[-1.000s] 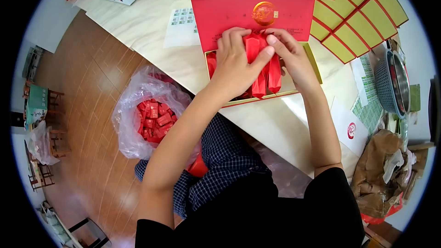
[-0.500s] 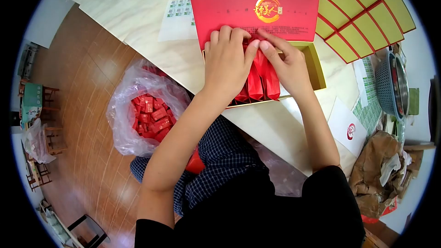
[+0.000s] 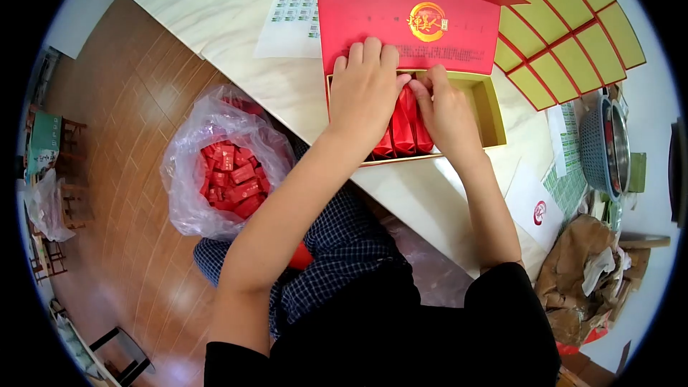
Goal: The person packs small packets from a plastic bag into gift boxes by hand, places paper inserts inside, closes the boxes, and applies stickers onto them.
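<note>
An open gift box (image 3: 489,111) with a gold-coloured inside stands on the table, its red lid (image 3: 373,11) raised at the back. Glossy red packets (image 3: 405,125) stand in a row in its left and middle part, while the right end is bare. My left hand (image 3: 364,93) reaches over the left packets with bent fingers, its thumb against their tops. Beside it, my right hand (image 3: 450,115) has thumb and fingers pinched on the upper end of the rightmost packet. The hands hide part of the row and its back.
A clear plastic bag (image 3: 183,193) full of small red packets (image 3: 233,179) is left of my legs. Stacked gold-and-red boxes (image 3: 573,36) stand at the back right, near a blue basket (image 3: 596,140). A sticker sheet (image 3: 290,29) lies left of the lid; brown paper (image 3: 577,272) is at right.
My right hand has drawn its fingers in from a spread position to a pinch and moved slightly right and down. My left hand stays over the packets. The view has shifted a little.
</note>
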A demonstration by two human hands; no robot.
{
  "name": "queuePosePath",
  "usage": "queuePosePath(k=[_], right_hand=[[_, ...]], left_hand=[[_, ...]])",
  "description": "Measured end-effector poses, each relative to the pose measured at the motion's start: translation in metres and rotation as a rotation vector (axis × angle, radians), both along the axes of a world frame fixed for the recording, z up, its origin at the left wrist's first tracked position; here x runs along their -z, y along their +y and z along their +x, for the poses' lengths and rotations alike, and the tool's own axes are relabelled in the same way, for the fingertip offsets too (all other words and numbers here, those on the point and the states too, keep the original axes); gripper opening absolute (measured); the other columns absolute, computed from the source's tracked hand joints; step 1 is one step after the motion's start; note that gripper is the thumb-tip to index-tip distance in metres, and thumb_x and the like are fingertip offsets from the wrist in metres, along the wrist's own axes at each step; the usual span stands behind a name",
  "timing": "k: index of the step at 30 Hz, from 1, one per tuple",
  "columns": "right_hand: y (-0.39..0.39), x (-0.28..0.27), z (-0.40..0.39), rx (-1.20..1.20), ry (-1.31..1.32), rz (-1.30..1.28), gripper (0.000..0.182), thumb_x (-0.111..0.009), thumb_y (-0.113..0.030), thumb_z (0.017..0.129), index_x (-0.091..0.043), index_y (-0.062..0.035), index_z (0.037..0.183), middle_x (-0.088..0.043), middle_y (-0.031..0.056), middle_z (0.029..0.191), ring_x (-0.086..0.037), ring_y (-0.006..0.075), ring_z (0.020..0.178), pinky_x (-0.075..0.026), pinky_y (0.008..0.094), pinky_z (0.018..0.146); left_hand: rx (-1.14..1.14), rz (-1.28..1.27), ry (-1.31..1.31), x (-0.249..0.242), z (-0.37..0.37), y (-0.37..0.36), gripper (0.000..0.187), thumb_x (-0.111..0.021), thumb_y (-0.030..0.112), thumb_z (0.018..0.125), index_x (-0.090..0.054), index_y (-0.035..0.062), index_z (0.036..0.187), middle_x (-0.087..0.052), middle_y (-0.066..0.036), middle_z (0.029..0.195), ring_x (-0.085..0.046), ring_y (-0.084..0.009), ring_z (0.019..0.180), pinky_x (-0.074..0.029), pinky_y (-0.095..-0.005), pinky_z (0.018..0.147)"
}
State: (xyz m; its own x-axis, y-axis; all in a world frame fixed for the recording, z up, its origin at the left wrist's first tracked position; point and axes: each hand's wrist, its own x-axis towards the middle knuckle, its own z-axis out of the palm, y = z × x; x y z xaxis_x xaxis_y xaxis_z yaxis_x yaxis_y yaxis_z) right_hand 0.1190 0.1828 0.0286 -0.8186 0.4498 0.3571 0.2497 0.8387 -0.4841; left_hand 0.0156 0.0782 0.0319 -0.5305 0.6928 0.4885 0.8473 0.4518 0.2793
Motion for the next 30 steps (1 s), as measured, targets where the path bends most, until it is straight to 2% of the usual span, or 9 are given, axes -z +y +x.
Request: queuePosePath(k=[4, 8, 12, 14, 16, 18, 20, 26, 30], right_hand=[[-0.003, -0.010, 0.005, 0.178, 0.033, 0.068, 0.020, -0.055, -0.021, 0.094, -0.047, -0.0040, 0.087, -0.060, 0.0196, 0.067, -0.059, 0.0397, 0.062, -0.044, 0.0471, 0.053], [-0.006, -0.012, 0.012, 0.094, 0.374, 0.111, 0.021, -0.056, -0.013, 0.092, -0.049, -0.0041, 0.075, -0.047, 0.0105, 0.054, -0.047, 0.0258, 0.045, -0.036, 0.0361, 0.046], [-0.039, -0.003, 0.030, -0.153, 0.361, 0.238, 0.022, -0.051, -0.006, 0.093, -0.047, -0.0006, 0.073, -0.051, 0.0047, 0.063, -0.044, 0.0114, 0.055, -0.036, 0.0274, 0.049], [-0.077, 0.001, 0.026, -0.306, 0.472, 0.254, 0.015, -0.055, -0.002, 0.084, -0.049, -0.0028, 0.071, -0.051, 0.0097, 0.062, -0.048, 0.0219, 0.049, -0.038, 0.0327, 0.046], [-0.117, 0.018, 0.030, -0.450, 0.433, -0.024, 0.014, -0.055, 0.000, 0.080, -0.048, -0.0043, 0.068, -0.054, 0.0113, 0.067, -0.050, 0.0249, 0.050, -0.041, 0.0328, 0.047], [-0.165, 0.018, 0.016, -0.757, 0.311, 0.046, 0.018, -0.061, 0.000, 0.076, -0.047, -0.0058, 0.065, -0.054, 0.0106, 0.063, -0.052, 0.0249, 0.050, -0.041, 0.0339, 0.046], [-0.202, 0.020, -0.009, -0.938, -0.062, -0.079, 0.021, -0.067, -0.002, 0.074, -0.049, -0.0061, 0.064, -0.053, 0.0091, 0.059, -0.053, 0.0244, 0.048, -0.042, 0.0339, 0.045], [-0.275, 0.106, -0.076, -0.783, -0.381, -0.210, 0.013, -0.065, -0.010, 0.084, -0.055, -0.0051, 0.078, -0.056, 0.0089, 0.059, -0.058, 0.0217, 0.049, -0.045, 0.0325, 0.047], [-0.311, 0.187, -0.143, -0.676, -0.609, -0.173, 0.013, -0.060, -0.015, 0.087, -0.056, -0.0042, 0.092, -0.065, 0.0164, 0.080, -0.065, 0.0355, 0.073, -0.050, 0.0430, 0.062]], left_hand=[[0.217, 0.430, -0.268, 0.001, -0.023, -0.046, 0.014, -0.054, 0.015, 0.090, -0.056, 0.0046, 0.099, -0.054, -0.013, 0.097, -0.050, -0.0320, 0.095, -0.040, -0.0416, 0.084], [-0.046, 0.591, -0.520, 0.031, -0.032, -0.132, 0.014, -0.049, 0.010, 0.094, -0.059, 0.0012, 0.097, -0.055, -0.011, 0.092, -0.054, -0.0219, 0.086, -0.043, -0.0306, 0.079], [-0.274, 0.569, -0.655, 0.125, -0.030, -0.239, 0.011, -0.051, 0.007, 0.094, -0.059, 0.0019, 0.098, -0.055, -0.008, 0.091, -0.054, -0.0174, 0.082, -0.043, -0.0261, 0.076], [-0.428, 0.614, -0.863, 0.155, -0.010, -0.291, 0.011, -0.052, 0.007, 0.094, -0.059, 0.0017, 0.099, -0.057, -0.007, 0.090, -0.056, -0.0157, 0.081, -0.044, -0.0257, 0.076], [-0.519, 0.606, -0.868, 0.194, 0.012, -0.338, 0.011, -0.051, 0.007, 0.094, -0.059, 0.0017, 0.099, -0.059, -0.006, 0.090, -0.057, -0.0134, 0.081, -0.046, -0.0249, 0.077], [-0.607, 0.755, -1.040, 0.202, 0.027, -0.375, 0.012, -0.049, 0.006, 0.095, -0.059, 0.0023, 0.101, -0.060, -0.004, 0.091, -0.057, -0.0110, 0.085, -0.046, -0.0237, 0.079], [-0.716, 0.796, -1.017, 0.207, 0.023, -0.407, 0.014, -0.049, 0.011, 0.097, -0.058, 0.0025, 0.103, -0.058, -0.002, 0.088, -0.054, -0.0094, 0.080, -0.044, -0.0232, 0.076], [-0.862, 0.842, -0.970, 0.236, -0.025, -0.455, 0.015, -0.048, 0.011, 0.097, -0.058, 0.0019, 0.103, -0.058, 0.000, 0.084, -0.052, -0.0080, 0.078, -0.044, -0.0217, 0.073], [-0.772, 1.071, -1.035, 0.251, -0.081, -0.443, 0.017, -0.049, 0.012, 0.097, -0.058, 0.0017, 0.107, -0.061, -0.004, 0.092, -0.056, -0.0112, 0.083, -0.045, -0.0235, 0.077]])
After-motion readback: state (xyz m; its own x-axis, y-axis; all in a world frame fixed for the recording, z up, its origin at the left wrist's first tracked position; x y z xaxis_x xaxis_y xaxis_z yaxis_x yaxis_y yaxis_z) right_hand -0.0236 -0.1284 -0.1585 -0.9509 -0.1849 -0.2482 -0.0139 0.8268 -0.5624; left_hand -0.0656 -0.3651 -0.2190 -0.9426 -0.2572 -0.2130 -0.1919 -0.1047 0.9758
